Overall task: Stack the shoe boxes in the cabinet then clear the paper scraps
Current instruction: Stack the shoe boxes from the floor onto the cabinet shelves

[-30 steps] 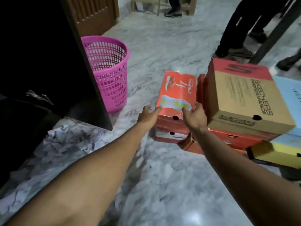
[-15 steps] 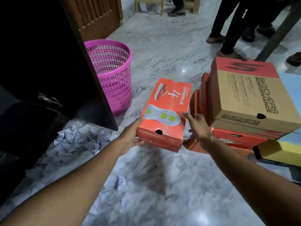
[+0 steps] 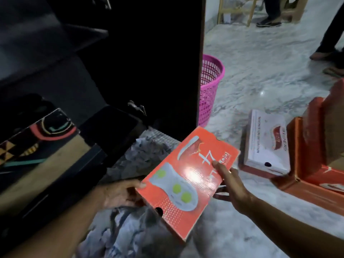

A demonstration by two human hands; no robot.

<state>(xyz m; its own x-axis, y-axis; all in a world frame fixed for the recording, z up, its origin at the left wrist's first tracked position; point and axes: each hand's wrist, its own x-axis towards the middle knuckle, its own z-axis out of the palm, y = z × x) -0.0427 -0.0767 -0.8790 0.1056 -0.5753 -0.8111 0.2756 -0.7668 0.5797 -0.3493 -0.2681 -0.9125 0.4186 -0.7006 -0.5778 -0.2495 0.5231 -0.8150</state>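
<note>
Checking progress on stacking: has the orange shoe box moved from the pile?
Yes. The orange shoe box has left the pile, carried left toward the dark cabinet, past the pink basket.

Two hands are in view, the left hand (image 3: 119,194) and the right hand (image 3: 230,185); one orange shoe box (image 3: 188,181) sits between them; one white shoe box (image 3: 268,144) lies on the floor; roughly three more orange boxes (image 3: 312,138) are stacked at the right edge, though the frame cuts them off; one patterned box (image 3: 37,146) rests in the dark cabinet (image 3: 149,53); one pink basket (image 3: 210,86) stands beyond; paper scraps (image 3: 147,151) lie in one loose heap, too many to count.
</note>
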